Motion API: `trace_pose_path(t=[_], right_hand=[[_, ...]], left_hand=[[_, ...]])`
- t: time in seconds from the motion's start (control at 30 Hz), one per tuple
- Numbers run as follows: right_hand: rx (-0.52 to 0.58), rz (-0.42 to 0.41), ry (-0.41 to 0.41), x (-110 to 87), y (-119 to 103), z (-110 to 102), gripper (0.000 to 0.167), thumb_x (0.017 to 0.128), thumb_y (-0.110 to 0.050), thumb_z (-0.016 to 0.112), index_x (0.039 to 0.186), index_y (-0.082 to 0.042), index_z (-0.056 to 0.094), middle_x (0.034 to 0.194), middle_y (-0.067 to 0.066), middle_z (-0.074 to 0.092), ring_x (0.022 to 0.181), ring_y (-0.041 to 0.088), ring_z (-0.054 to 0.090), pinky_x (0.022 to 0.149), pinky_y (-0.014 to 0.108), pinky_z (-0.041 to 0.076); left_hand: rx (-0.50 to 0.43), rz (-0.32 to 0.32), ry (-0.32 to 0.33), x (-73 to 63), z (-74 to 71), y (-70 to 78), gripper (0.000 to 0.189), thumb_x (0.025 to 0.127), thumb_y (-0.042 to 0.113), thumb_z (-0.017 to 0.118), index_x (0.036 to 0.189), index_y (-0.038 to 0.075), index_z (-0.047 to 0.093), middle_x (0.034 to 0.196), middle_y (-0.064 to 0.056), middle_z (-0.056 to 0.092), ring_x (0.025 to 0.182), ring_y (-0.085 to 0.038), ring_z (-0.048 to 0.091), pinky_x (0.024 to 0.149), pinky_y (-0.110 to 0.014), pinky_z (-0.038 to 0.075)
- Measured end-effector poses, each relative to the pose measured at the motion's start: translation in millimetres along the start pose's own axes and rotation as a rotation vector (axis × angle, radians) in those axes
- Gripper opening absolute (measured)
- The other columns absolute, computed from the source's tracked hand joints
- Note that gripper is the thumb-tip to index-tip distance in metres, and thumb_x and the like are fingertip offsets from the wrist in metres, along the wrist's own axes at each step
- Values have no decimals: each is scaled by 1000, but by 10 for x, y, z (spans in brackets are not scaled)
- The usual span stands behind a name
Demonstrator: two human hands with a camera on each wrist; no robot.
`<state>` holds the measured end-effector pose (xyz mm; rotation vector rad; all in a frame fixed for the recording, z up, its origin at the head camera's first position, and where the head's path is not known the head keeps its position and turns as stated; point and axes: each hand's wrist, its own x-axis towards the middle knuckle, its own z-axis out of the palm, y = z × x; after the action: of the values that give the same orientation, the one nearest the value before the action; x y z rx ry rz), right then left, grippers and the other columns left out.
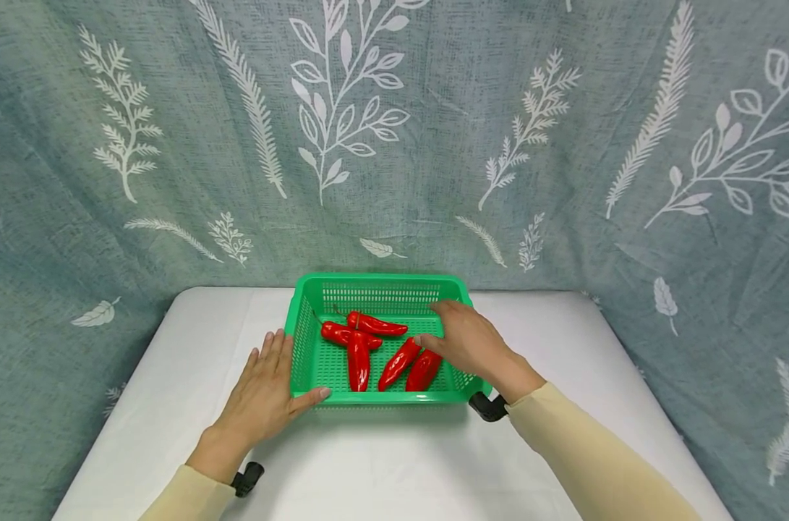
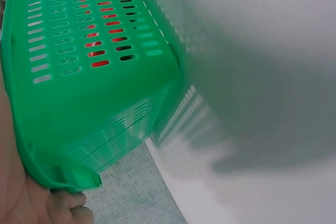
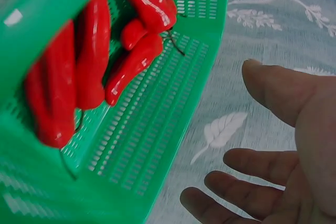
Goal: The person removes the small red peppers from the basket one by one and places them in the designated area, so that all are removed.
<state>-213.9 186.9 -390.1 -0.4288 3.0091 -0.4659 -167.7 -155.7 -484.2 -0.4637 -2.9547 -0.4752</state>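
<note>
A green plastic basket point(image 1: 394, 398) with slotted walls stands on the white table. Several glossy red chili peppers point(image 1: 359, 362) lie in it, two of them at the right and the others towards the left and back. My left hand point(image 1: 264, 383) rests at the basket's left side, fingers straight along the rim and thumb over the front rim. Above the basket's right side is my right hand point(image 1: 468, 340), its thumb overlapping the peppers in the head view. In the right wrist view its fingers point(image 3: 247, 192) are spread and hold nothing.
White cloth covers the table point(image 1: 394, 463). Close behind the basket hangs a grey-green curtain point(image 1: 433, 217) with white leaf prints, which also borders both sides. Each wrist wears a black strap mount, such as the right one point(image 1: 488, 407).
</note>
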Motion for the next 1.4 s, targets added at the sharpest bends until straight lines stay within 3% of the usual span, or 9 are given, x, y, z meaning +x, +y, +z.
trace_pose_path(t=[0.3, 0.57, 0.87, 1.1, 1.4], right_hand=[[91, -17, -48, 358, -333, 84, 80, 100, -46, 71, 160, -1, 42, 163, 19, 46, 151, 40, 42, 121, 56, 41], [231, -18, -114, 630, -489, 308, 75, 99, -42, 73, 157, -3, 47, 160, 14, 50, 148, 35, 47, 119, 52, 44], [257, -96, -166, 810, -495, 485, 74, 94, -32, 82, 154, -2, 51, 158, 14, 53, 146, 35, 49, 120, 50, 43], [295, -120, -245, 919, -415, 569, 74, 93, -29, 82, 154, -2, 51, 156, 17, 55, 145, 36, 50, 119, 51, 44], [279, -195, -321, 1046, -405, 712, 70, 89, -27, 87, 146, 1, 56, 144, 19, 63, 130, 36, 62, 112, 49, 50]], left_hand=[[3, -10, -5, -9, -23, -21, 115, 95, 75, 59, 161, -13, 25, 171, -31, 23, 161, -47, 17, 129, -63, 20], [-25, -29, -25, 3, 11, -18, 117, 94, 76, 58, 163, -11, 22, 172, -28, 20, 162, -45, 15, 130, -62, 20], [-51, -46, -31, 6, 13, -27, 118, 94, 77, 59, 163, -10, 21, 173, -27, 19, 162, -44, 15, 130, -61, 19], [-77, -51, -29, 9, 32, -41, 117, 94, 75, 60, 164, -10, 20, 173, -27, 18, 163, -43, 13, 130, -60, 20], [-82, -47, -20, 0, 52, -64, 118, 94, 74, 62, 164, -10, 18, 173, -27, 17, 162, -43, 14, 130, -60, 20]])
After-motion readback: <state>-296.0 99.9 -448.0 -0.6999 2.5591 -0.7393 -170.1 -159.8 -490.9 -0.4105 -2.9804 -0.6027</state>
